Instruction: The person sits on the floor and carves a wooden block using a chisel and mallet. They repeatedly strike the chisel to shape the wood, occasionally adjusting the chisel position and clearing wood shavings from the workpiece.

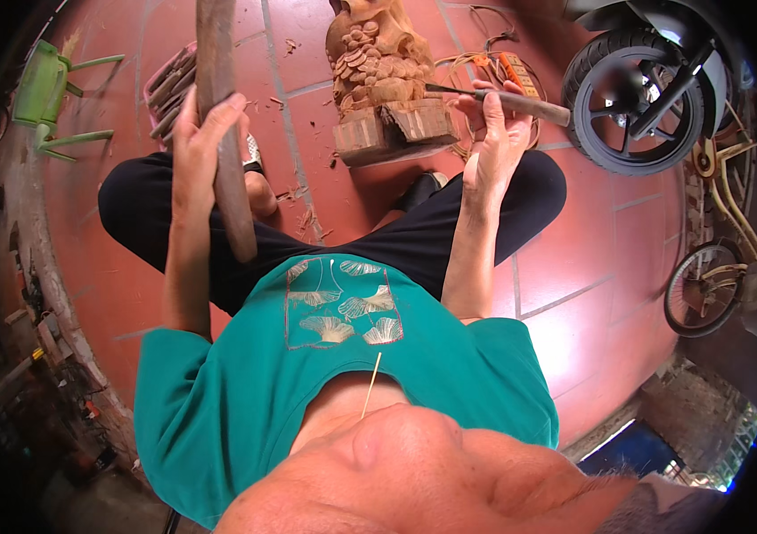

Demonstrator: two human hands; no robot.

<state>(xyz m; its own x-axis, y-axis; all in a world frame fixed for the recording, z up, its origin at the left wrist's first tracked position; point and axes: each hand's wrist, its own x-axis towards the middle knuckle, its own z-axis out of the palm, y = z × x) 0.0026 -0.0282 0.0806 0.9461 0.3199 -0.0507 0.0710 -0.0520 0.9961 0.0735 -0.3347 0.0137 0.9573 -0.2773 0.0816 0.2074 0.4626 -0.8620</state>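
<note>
Fingers of the left hand (203, 133) close around a long wooden bar (234, 191), upper left of centre, most of them hidden behind it, with the thumb crossing its near face. Those of the right hand (499, 133), upper right of centre, pinch the handle of a chisel (534, 108) against the thumb, the rest loosely bent.

Biggest of the worked pieces, the wood carving (383, 80) is at top centre. It looks partway done: clusters of round shapes are cut over its upper part, while the base is blocky and rough and seems left to be shaped, unless meant to stay plain. The chisel's tip points at its right edge; whether they touch, I cannot tell.

Next in size, a pink basket (148, 89) sits at upper left, partly behind the bar, holding several long tools (169, 93) of unclear kind. Smallest, wood chips (309, 220) lie scattered on the red floor (574, 227) between the 2 legs (521, 189)
</note>
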